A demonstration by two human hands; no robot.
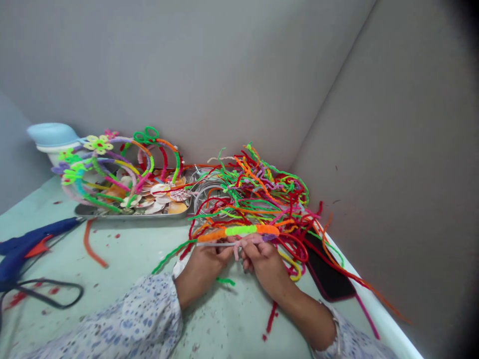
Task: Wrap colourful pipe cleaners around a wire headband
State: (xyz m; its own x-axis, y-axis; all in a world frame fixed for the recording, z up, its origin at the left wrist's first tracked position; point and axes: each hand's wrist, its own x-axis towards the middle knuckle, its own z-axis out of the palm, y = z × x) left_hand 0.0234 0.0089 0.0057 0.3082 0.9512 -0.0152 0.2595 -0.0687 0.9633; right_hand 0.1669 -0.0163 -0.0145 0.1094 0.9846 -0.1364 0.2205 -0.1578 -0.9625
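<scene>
A thin headband [241,230] is held crosswise over the table, its far side wrapped in orange, bright green and orange fuzzy stem. Its near side shows a bare grey-white strip on the left, with pink and purple wrapping toward the right. My left hand [202,271] is closed on the bare strip. Thumb and fingers of my right hand [267,264] pinch a pink pipe cleaner [236,252] around the near side, and its short end hangs down between my hands. Right behind the headband lies a tangled heap of coloured pipe cleaners [269,194].
A metal tray [138,216] holds seashells [160,197] and several decorated headbands [112,164]. Bare hoops [215,192] lie beside it. To the left are a blue glue gun [33,242] and a blue-lidded container [54,137]. A phone [329,276] lies at the right edge.
</scene>
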